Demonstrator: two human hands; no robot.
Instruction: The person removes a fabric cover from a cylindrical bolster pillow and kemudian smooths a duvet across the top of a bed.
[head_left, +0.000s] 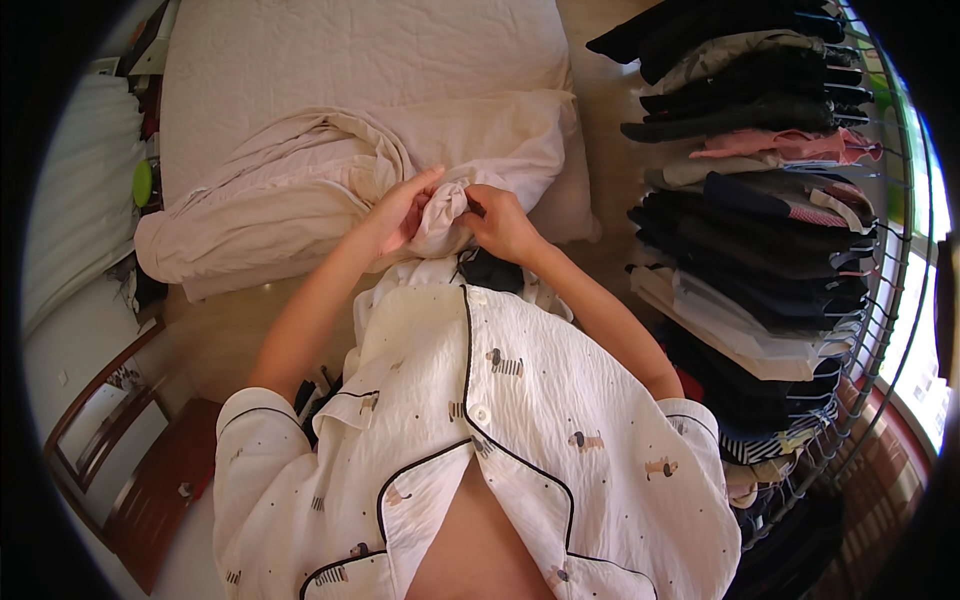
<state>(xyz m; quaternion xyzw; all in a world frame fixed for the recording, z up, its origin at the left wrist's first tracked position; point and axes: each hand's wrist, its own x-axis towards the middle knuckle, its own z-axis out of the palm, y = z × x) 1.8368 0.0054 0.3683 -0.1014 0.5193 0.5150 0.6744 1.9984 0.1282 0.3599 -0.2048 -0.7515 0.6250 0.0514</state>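
Both hands are at the near edge of a bed, on a pale beige duvet or duvet cover (262, 217). A bunched, twisted piece of its cloth (444, 208) stands up between them. My right hand (501, 225) pinches this bunch between thumb and fingers from the right side. On the left, my left hand (401, 214) curls around the bunch, its fingers partly hidden behind the palm. The rest of the bedding lies in loose folds, with a rolled-over part to the left and a flatter fold to the right.
The mattress (360, 52) stretches away ahead. Along the right runs a metal rack (892, 277) with many hanging clothes (750, 232). A brown wooden chair (161, 480) stands at lower left, near a white curtain (82, 187). Wooden floor (611, 187) separates bed and rack.
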